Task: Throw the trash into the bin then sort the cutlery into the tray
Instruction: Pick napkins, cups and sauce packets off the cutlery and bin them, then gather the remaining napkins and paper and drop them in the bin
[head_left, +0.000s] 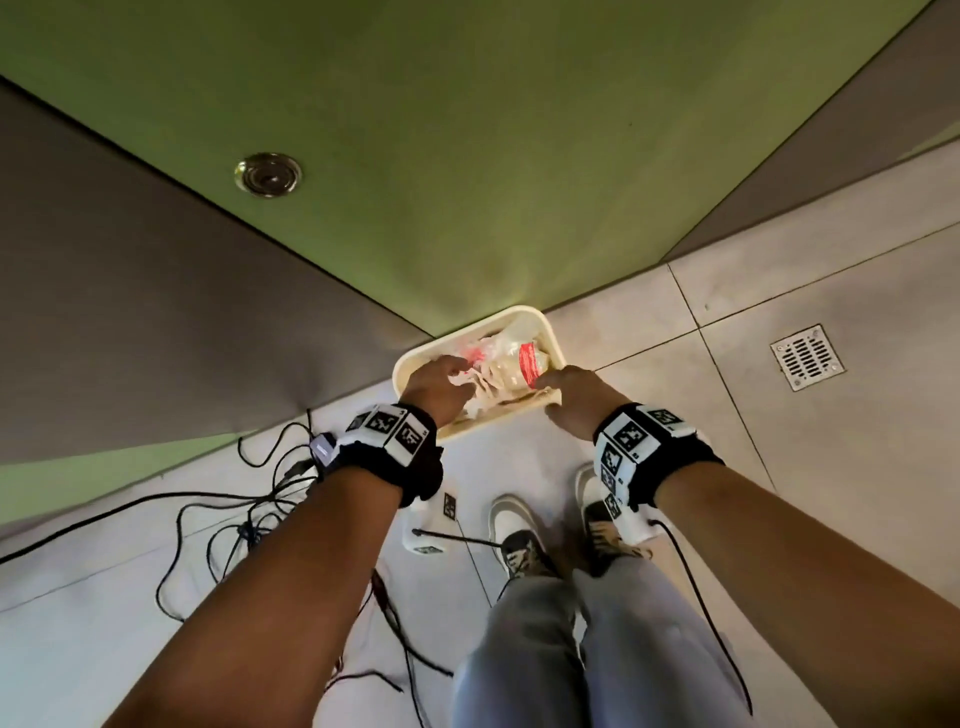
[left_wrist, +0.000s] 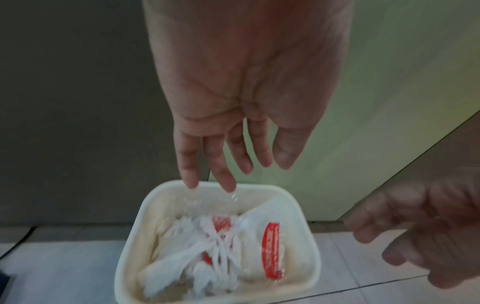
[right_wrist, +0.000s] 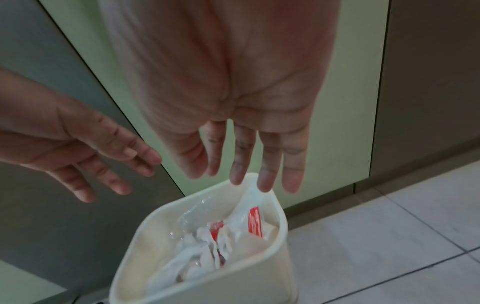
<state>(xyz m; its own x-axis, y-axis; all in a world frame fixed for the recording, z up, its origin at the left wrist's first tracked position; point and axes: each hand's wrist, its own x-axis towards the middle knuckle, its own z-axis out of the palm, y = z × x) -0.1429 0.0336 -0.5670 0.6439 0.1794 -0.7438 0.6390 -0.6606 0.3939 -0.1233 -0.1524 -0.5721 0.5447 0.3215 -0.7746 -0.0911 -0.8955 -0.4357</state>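
Note:
A cream plastic bin (head_left: 555, 340) (left_wrist: 130, 257) (right_wrist: 275, 253) stands on the floor against the green wall. Inside lies crumpled white trash with red print (head_left: 511, 364) (left_wrist: 218, 246) (right_wrist: 221, 236). My left hand (head_left: 439, 382) (left_wrist: 228, 160) hovers over the bin's left side, fingers straight and spread, holding nothing. Above the bin's right edge my right hand (head_left: 571, 395) (right_wrist: 246, 168) hangs the same way, fingers pointing down and empty. No cutlery or tray is in view.
Black cables (head_left: 249, 499) tangle on the tiled floor at the left. A floor drain (head_left: 808, 357) sits at the right. My shoes (head_left: 519, 535) stand just behind the bin. Grey and green panels (head_left: 415, 156) back the bin.

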